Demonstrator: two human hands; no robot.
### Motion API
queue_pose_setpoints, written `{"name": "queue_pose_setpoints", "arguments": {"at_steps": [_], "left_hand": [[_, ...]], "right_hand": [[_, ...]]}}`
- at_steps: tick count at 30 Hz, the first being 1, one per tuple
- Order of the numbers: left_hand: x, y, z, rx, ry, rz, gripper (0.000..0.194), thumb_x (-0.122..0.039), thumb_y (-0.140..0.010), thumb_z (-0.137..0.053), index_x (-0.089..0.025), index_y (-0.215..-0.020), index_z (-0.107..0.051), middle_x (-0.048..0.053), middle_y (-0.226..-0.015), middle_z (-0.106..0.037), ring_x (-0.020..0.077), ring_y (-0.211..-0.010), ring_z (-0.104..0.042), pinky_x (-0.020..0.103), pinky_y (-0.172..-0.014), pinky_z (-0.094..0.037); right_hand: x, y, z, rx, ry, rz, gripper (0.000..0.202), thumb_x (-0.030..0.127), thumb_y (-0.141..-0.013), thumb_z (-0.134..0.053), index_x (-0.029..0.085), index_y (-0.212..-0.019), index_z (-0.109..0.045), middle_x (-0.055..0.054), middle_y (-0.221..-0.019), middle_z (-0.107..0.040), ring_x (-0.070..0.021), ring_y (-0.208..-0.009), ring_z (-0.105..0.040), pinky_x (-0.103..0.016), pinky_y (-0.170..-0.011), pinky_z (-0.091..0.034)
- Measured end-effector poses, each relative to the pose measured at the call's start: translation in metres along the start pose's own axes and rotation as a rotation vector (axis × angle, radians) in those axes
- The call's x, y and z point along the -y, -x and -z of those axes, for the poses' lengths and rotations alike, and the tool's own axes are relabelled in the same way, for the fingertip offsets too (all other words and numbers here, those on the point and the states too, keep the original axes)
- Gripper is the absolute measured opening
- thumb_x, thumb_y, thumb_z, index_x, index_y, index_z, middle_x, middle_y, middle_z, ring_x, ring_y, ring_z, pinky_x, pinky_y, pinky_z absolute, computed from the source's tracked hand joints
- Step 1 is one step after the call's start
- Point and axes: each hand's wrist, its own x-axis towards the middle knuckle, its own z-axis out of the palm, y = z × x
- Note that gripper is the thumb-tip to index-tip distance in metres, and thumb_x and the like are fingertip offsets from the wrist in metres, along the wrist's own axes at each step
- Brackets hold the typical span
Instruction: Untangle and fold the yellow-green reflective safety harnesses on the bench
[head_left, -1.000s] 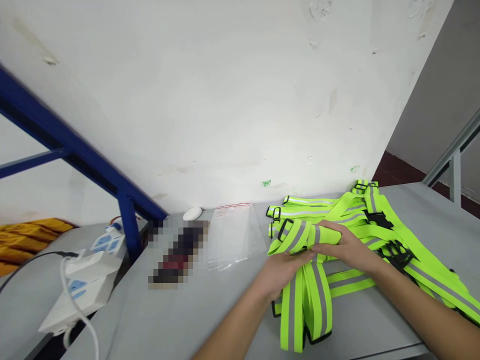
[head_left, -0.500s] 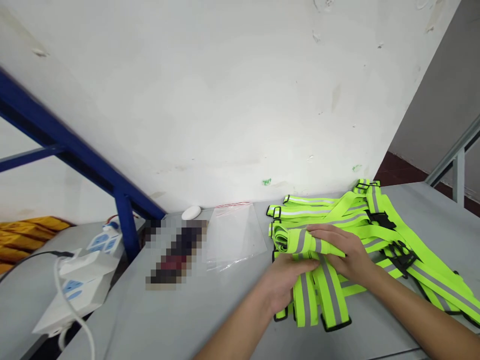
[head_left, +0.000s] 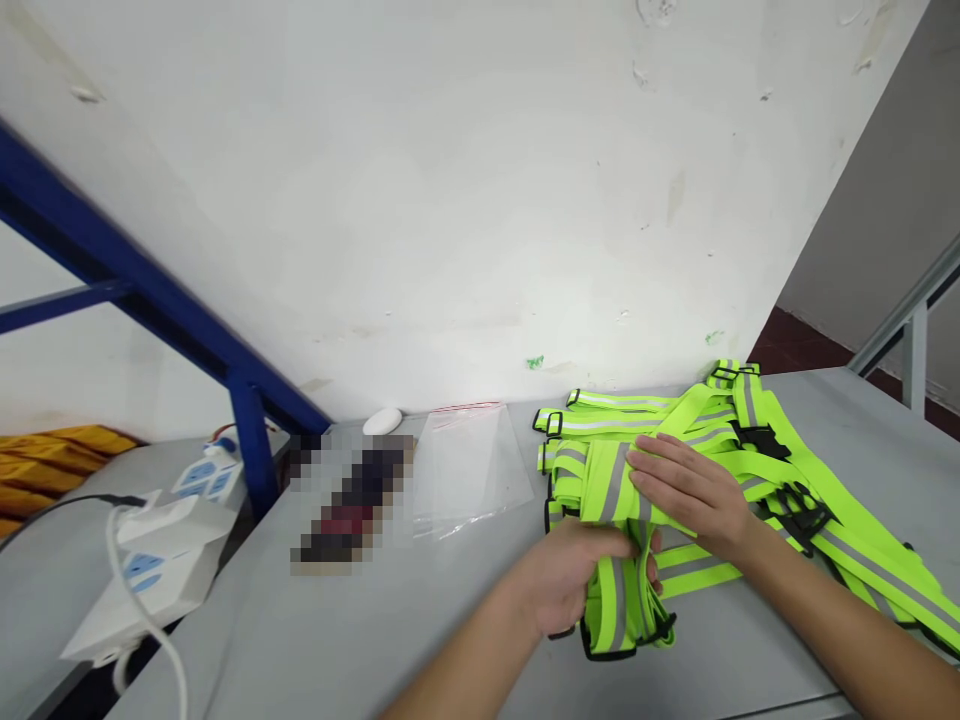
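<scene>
Both hands are on a folded bundle of neon yellow-green reflective straps point(head_left: 607, 480) with grey stripes, held just over the table. My left hand point(head_left: 566, 570) is closed round its lower left side, thumb pointing right across the straps. My right hand point(head_left: 694, 495) lies over the bundle's right side, fingers together on top and a fingertip showing below, so the straps are between. Strap ends with black buckles point(head_left: 611, 655) hang under the bundle. Behind and to the right lie more reflective straps point(head_left: 847, 520) with black clips point(head_left: 802, 515), partly hidden by my right hand and forearm.
Clear zip bags point(head_left: 472, 470) lie left of the straps, beside a white oval object point(head_left: 383, 422) and a blurred-out item point(head_left: 360, 510). White power strips point(head_left: 165, 550) with cables sit at far left, past a blue metal frame point(head_left: 251, 430). A white wall point(head_left: 480, 220) rises behind the grey table.
The bundle has turned, so its broad face shows instead of the rolled end. Its hanging ends have bunched together. The right hand's fingers have flattened over the top, while the left keeps its hold.
</scene>
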Motion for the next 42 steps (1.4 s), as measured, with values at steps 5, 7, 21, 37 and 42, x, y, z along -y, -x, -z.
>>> {"name": "queue_pose_setpoints", "arguments": {"at_steps": [5,7,21,37,42], "left_hand": [[-0.009,0.01,-0.007,-0.112,-0.056,-0.122,0.02,-0.015,-0.063,-0.073,-0.011,-0.083,-0.071,0.006,-0.07,-0.069,0.0171,-0.063,-0.064,0.03,-0.064,-0.052],[-0.01,0.012,-0.007,-0.127,-0.022,-0.162,0.029,-0.017,-0.064,-0.078,-0.014,-0.092,-0.071,0.008,-0.081,-0.072,0.022,-0.074,-0.068,0.036,-0.074,-0.054],[-0.016,0.009,0.003,-0.166,0.148,-0.197,0.061,-0.033,-0.075,-0.077,-0.02,-0.13,-0.055,0.012,-0.105,-0.073,0.0287,-0.09,-0.072,0.042,-0.079,-0.058],[-0.007,-0.004,0.005,-0.214,0.032,-0.178,0.033,-0.022,-0.064,-0.083,-0.015,-0.094,-0.07,0.004,-0.076,-0.072,0.0163,-0.055,-0.064,0.029,-0.057,-0.056],[-0.007,-0.012,0.003,-0.181,0.278,-0.252,0.017,-0.008,-0.064,-0.074,-0.012,-0.078,-0.066,0.005,-0.075,-0.068,0.0154,-0.061,-0.063,0.028,-0.061,-0.054]], "right_hand": [[-0.003,-0.002,-0.002,0.042,0.077,0.036,0.033,0.015,-0.097,-0.045,0.017,-0.128,-0.057,-0.01,-0.117,-0.07,-0.0229,-0.128,-0.051,-0.046,-0.105,-0.047],[-0.003,-0.002,-0.004,0.061,0.097,0.033,0.034,0.015,-0.098,-0.041,0.02,-0.129,-0.056,-0.008,-0.119,-0.069,-0.0213,-0.13,-0.049,-0.046,-0.106,-0.045],[-0.01,0.007,-0.013,0.285,-0.049,0.002,0.069,-0.001,-0.085,-0.04,0.016,-0.15,-0.027,-0.012,-0.146,-0.047,-0.0276,-0.144,-0.024,-0.052,-0.116,-0.025],[-0.005,-0.001,0.001,0.325,-0.702,-1.037,0.046,0.036,-0.083,-0.067,0.027,-0.126,-0.057,-0.007,-0.128,-0.063,-0.0266,-0.115,-0.06,-0.042,-0.096,-0.049],[0.002,0.001,-0.009,0.126,-0.482,-0.946,0.028,0.031,-0.084,-0.066,0.024,-0.111,-0.066,-0.004,-0.107,-0.073,-0.0247,-0.099,-0.068,-0.037,-0.086,-0.056]]}}
